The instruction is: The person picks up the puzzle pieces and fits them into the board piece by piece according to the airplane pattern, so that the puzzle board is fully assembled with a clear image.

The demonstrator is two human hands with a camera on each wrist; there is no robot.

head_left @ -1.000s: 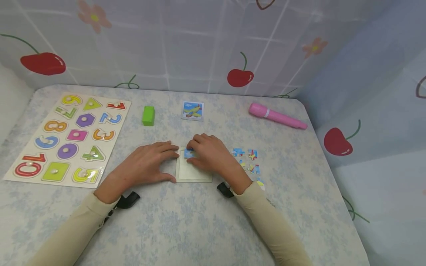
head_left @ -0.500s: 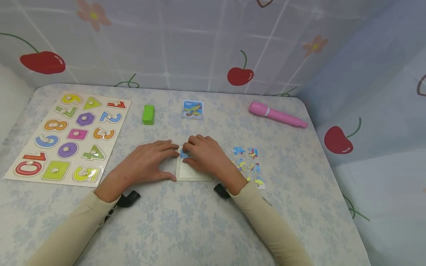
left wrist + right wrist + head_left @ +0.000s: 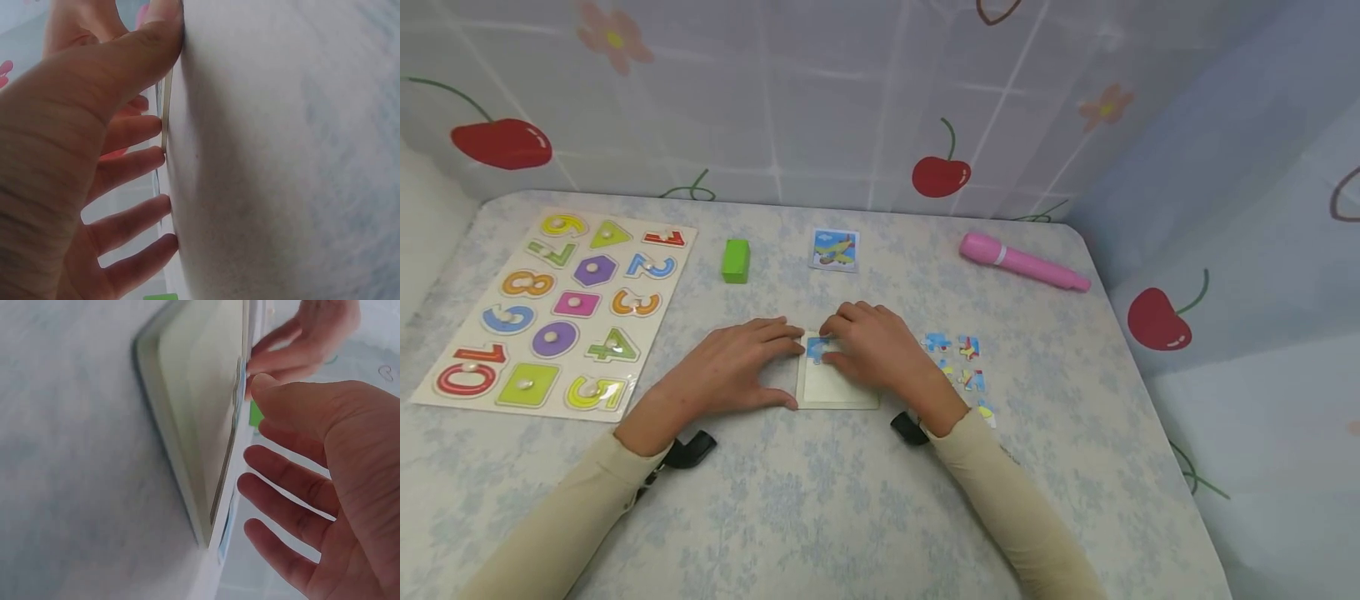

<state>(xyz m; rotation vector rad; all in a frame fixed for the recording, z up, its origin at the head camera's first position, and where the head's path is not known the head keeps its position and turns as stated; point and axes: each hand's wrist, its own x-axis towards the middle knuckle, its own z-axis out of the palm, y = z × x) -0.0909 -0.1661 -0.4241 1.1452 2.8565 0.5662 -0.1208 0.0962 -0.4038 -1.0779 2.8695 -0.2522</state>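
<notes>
A shallow cream puzzle tray (image 3: 838, 393) lies between my hands in the head view. One blue jigsaw piece (image 3: 815, 351) rests in its far left corner. My left hand (image 3: 733, 367) lies along the tray's left side, fingertips at the edge and thumb near the front corner; the left wrist view shows those fingers (image 3: 128, 169) extended. Over the tray's far right part is my right hand (image 3: 880, 346), covering some of it. In the right wrist view its fingers (image 3: 284, 500) are spread and loosely bent, nothing held between them, thumb tip beside the piece.
Several loose jigsaw pieces (image 3: 970, 347) lie right of the tray, partly behind the right wrist. Beyond it are an airplane picture card (image 3: 834, 250) and a green block (image 3: 735, 262). A pink microphone-shaped stick (image 3: 1025, 262) lies far right, a number-and-shape board (image 3: 561, 312) at left.
The right hand slid the blue piece left into the tray's far left corner, then let go and drew back slightly right. The left hand stays at the tray's edge.
</notes>
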